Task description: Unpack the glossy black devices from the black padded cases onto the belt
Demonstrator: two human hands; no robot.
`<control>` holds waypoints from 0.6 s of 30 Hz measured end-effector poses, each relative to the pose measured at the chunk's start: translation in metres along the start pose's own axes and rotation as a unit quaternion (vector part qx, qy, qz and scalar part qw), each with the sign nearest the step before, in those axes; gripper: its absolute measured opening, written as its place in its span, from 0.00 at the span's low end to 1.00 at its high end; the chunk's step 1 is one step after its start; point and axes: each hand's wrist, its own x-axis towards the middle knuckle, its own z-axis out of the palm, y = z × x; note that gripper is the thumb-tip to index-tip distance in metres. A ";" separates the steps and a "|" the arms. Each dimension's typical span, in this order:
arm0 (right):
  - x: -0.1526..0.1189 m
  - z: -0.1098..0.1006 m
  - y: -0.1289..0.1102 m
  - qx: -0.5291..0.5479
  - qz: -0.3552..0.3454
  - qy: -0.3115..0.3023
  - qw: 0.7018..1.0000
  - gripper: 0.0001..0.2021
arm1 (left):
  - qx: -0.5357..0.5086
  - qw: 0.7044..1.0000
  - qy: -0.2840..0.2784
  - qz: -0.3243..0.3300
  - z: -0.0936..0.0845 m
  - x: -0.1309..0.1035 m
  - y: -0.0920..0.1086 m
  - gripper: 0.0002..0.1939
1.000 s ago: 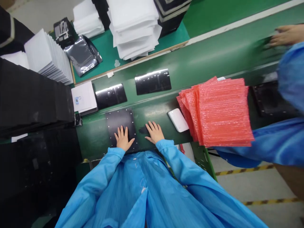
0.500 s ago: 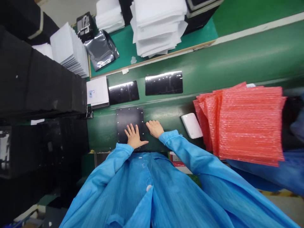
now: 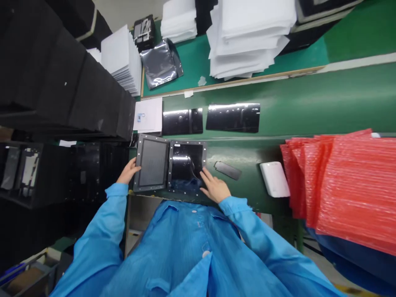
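Observation:
A black case lies opened flat like a book near the front edge of the green bench. Its left half is a dark frame with a grey panel (image 3: pixel 152 163). The right half is a glossy black panel (image 3: pixel 187 165) with pale dots around its border. My left hand (image 3: pixel 128 170) grips the outer edge of the left half, thumb on top. With fingers spread, my right hand (image 3: pixel 215 187) rests its fingertips on the right border of the glossy panel. A small dark elongated piece (image 3: pixel 228 170) with a notched end lies to its right.
Two glossy black sheets (image 3: pixel 233 118) lie behind the case, beside white paper (image 3: pixel 148 114). A white device (image 3: pixel 274 179) sits to the right, near stacked red bubble bags (image 3: pixel 355 185). Black foam blocks (image 3: pixel 71 82) line the left. White sheets (image 3: pixel 247 39) are piled at the back.
The dark case under my left hand is now opened out into two halves. My left hand has moved left to its outer edge. The dark elongated piece now shows on the bench.

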 end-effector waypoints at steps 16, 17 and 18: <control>0.068 -0.014 -0.039 0.574 0.209 0.089 0.787 0.27 | -0.027 0.993 -0.109 0.045 0.141 -0.012 -0.013 0.52; 0.067 -0.021 -0.038 0.598 0.187 0.069 0.776 0.29 | -0.081 0.989 -0.121 0.041 0.137 -0.013 -0.009 0.48; 0.067 -0.029 -0.032 0.621 0.163 0.048 0.765 0.31 | -0.137 0.980 -0.139 0.037 0.133 -0.017 -0.004 0.43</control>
